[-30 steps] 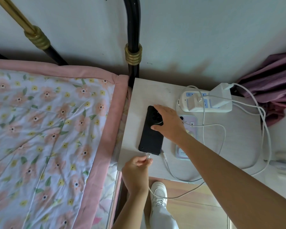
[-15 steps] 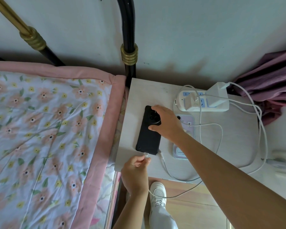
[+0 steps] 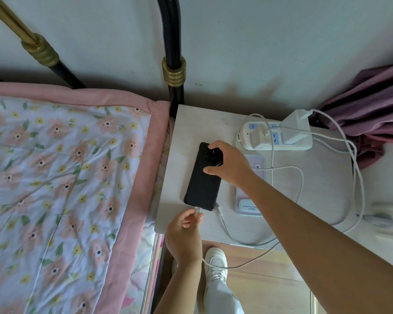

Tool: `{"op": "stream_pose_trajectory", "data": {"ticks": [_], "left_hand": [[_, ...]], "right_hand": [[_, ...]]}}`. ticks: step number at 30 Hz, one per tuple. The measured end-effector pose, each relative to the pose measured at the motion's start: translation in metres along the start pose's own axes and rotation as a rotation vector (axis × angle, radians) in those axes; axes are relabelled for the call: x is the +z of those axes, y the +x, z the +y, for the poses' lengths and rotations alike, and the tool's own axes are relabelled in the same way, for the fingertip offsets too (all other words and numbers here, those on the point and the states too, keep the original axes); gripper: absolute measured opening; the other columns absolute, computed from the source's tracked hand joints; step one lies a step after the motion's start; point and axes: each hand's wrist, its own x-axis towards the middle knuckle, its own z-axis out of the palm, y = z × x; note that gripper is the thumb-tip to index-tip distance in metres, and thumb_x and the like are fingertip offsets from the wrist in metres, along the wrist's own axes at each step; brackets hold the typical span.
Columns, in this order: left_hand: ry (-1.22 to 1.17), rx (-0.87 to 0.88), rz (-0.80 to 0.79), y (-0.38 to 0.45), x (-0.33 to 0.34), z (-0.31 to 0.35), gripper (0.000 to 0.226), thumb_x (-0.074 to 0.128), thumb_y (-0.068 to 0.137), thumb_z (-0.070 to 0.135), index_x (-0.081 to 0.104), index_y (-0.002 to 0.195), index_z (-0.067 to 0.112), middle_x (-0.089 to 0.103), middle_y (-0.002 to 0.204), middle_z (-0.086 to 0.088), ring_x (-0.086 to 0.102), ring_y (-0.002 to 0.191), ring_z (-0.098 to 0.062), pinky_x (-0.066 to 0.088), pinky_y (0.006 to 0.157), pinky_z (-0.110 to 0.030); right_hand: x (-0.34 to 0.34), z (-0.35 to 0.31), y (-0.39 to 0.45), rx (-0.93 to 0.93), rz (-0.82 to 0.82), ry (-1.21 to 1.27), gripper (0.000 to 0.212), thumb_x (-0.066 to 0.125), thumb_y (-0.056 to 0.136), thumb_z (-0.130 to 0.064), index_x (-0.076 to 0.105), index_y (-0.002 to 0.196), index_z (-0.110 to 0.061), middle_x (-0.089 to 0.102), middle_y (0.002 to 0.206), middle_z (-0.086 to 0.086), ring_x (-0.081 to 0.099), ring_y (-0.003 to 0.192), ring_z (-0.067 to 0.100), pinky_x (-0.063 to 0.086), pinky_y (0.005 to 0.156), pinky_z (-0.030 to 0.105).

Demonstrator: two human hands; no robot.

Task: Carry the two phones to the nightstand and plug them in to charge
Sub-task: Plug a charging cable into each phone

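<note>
On the pale nightstand [image 3: 191,123], a black phone [image 3: 203,189] is gripped by the right hand [image 3: 229,165]; the white plug [image 3: 198,209], pinched by the left hand [image 3: 184,232], must seemingly be pushed in.

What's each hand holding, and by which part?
Left hand pinches the white charging cable at its plug end. Right hand grips the black rectangular phone at its camera end.
</note>
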Motion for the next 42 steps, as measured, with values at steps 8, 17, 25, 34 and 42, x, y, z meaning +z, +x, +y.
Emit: {"op": "stream_pose_trajectory", "data": {"ticks": [8, 17, 25, 34, 42], "left_hand": [[0.001, -0.004, -0.012, 0.001, -0.001, 0.002, 0.026, 0.076, 0.073, 0.015, 0.063, 0.065, 0.036, 0.069, 0.064, 0.012, 0.065, 0.065, -0.008, 0.041, 0.059, -0.019], [-0.045, 0.001, -0.049, 0.004, -0.005, -0.006, 0.022, 0.077, 0.072, 0.017, 0.067, 0.067, 0.036, 0.069, 0.062, 0.025, 0.064, 0.065, 0.0, 0.044, 0.06, -0.017], [-0.081, 0.031, -0.031, 0.005, -0.003, -0.009, 0.012, 0.077, 0.073, 0.018, 0.072, 0.073, 0.028, 0.073, 0.068, 0.009, 0.067, 0.068, -0.007, 0.049, 0.064, -0.022], [-0.039, 0.086, -0.002, 0.007, -0.001, -0.009, 0.015, 0.077, 0.073, 0.015, 0.069, 0.073, 0.029, 0.072, 0.07, 0.009, 0.068, 0.068, -0.011, 0.05, 0.065, -0.022], [0.128, 0.232, 0.144, 0.011, -0.006, -0.007, 0.013, 0.076, 0.073, 0.016, 0.071, 0.077, 0.027, 0.065, 0.079, 0.01, 0.061, 0.078, -0.012, 0.039, 0.059, -0.01]], "right_hand": [[-0.014, -0.006, 0.016, 0.133, -0.012, 0.234, 0.049, 0.07, 0.083, -0.021, 0.052, 0.129, -0.016, 0.059, 0.127, 0.005, 0.057, 0.114, 0.023, 0.047, 0.099, 0.037], [-0.024, -0.006, 0.023, 0.262, -0.143, 0.413, 0.031, 0.051, 0.096, -0.007, 0.061, 0.124, -0.016, 0.063, 0.103, 0.011, 0.062, 0.096, 0.027, 0.055, 0.088, 0.043], [-0.025, -0.006, 0.025, 0.285, -0.164, 0.423, 0.034, 0.052, 0.096, -0.007, 0.058, 0.128, -0.015, 0.062, 0.105, 0.01, 0.062, 0.095, 0.026, 0.055, 0.078, 0.036], [-0.018, -0.001, 0.023, 0.196, -0.117, 0.346, 0.034, 0.052, 0.096, -0.012, 0.058, 0.129, -0.016, 0.064, 0.104, 0.007, 0.061, 0.097, 0.022, 0.054, 0.083, 0.033], [-0.002, -0.007, 0.023, 0.056, 0.07, 0.106, 0.032, 0.055, 0.094, -0.019, 0.062, 0.125, -0.019, 0.058, 0.102, 0.005, 0.054, 0.105, 0.021, 0.046, 0.09, 0.029]]}}
